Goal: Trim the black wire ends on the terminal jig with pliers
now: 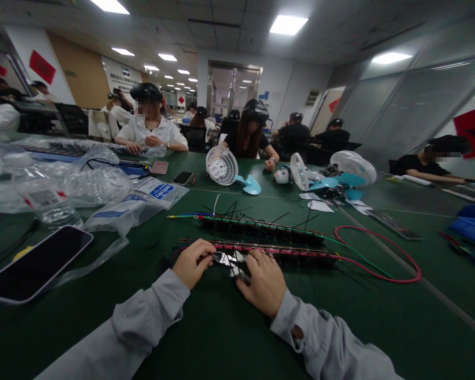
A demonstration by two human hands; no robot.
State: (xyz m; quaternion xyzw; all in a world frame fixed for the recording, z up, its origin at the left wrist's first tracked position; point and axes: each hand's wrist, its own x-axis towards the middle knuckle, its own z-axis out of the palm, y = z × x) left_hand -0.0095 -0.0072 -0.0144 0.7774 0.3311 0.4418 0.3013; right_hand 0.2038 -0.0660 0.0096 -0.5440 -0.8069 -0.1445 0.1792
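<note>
Low on the green table, my left hand pinches the left end of a shiny silver piece, its exact kind unclear. My right hand curls over the right end of that piece, fingertips partly hidden. Both hands are at the front side of a long black strip with a red cable along it. Behind lies a second black strip carrying a green cable. Thin black cable ties stick out of the strips at several angles.
At left lie a phone, a plastic bottle and clear plastic bags. Farther back are a white fan guard, a blue fan blade and more fan parts. Co-workers sit across the table. A blue item lies right.
</note>
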